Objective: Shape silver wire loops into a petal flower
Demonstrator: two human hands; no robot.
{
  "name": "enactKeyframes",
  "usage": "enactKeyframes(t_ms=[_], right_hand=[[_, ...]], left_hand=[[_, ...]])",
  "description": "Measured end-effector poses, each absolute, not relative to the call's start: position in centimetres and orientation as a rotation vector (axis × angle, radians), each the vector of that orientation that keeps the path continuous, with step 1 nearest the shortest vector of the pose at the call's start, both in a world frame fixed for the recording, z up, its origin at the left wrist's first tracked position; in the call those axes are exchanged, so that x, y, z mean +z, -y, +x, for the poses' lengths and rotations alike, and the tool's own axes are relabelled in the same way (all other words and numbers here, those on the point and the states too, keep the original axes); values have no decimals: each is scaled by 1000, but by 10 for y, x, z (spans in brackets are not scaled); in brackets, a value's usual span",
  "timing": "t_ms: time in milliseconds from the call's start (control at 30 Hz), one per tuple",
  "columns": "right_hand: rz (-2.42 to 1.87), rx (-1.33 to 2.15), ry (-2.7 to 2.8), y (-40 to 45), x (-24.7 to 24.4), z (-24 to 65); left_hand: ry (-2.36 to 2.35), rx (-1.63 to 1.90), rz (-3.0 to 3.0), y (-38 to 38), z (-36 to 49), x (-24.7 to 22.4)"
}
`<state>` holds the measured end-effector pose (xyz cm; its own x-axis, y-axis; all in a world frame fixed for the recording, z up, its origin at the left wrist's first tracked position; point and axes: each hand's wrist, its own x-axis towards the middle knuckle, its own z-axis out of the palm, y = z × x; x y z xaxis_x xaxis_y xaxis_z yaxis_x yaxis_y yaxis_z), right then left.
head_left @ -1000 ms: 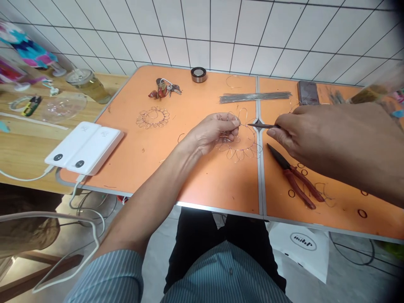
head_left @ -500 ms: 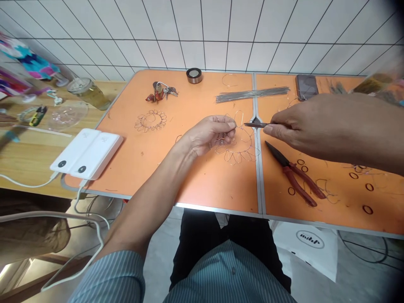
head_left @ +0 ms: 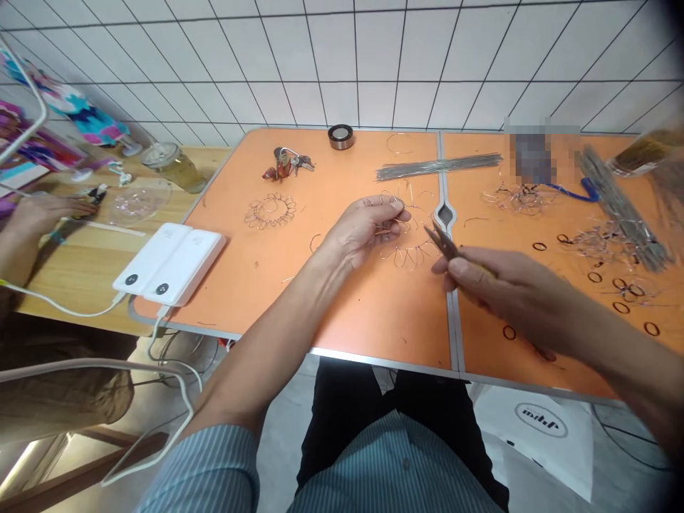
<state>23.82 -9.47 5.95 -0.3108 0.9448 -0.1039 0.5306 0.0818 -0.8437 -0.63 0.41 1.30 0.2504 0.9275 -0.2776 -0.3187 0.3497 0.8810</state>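
My left hand [head_left: 366, 229] is closed in a pinch on a ring of thin bent wire [head_left: 410, 258] with petal-like loops, held over the orange table [head_left: 368, 306]. My right hand [head_left: 494, 279] grips small pointed pliers [head_left: 442, 242]. Their jaws look slightly parted and point up and left, just right of the wire ring and apart from it. Most of the handles are hidden in my palm. A similar looped wire ring [head_left: 271, 211] lies flat on the table to the left. Red-handled pliers lie beneath my right hand, mostly covered.
A bundle of straight wires [head_left: 438, 167] lies toward the back. Nearby are a roll of tape [head_left: 340, 136] and keys [head_left: 288, 164]. Dark rings [head_left: 620, 308] and wire scraps are scattered at right. Two white power banks [head_left: 169, 263] sit left. Another person's hand [head_left: 50, 208] is at far left.
My right hand has drawn back toward me, and its pliers have turned from pointing left to up-left, away from the wire ring. My left hand keeps its pinch. The view has shifted slightly.
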Motion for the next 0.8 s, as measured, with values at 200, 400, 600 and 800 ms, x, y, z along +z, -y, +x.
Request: enactKeyframes(t_ms=[200, 400, 600, 800], right_hand=[[-1191, 1741, 1227, 121, 15, 194], [-1028, 1761, 968, 104, 12, 167], [-939, 1746, 858, 99, 9, 155], [-857, 1744, 813, 100, 6, 152]], left_hand=[[-923, 1021, 824, 0, -4, 18], [-933, 1107, 1054, 3, -6, 18], [-926, 1301, 1307, 6, -7, 15], [-995, 1367, 1474, 9, -7, 13]])
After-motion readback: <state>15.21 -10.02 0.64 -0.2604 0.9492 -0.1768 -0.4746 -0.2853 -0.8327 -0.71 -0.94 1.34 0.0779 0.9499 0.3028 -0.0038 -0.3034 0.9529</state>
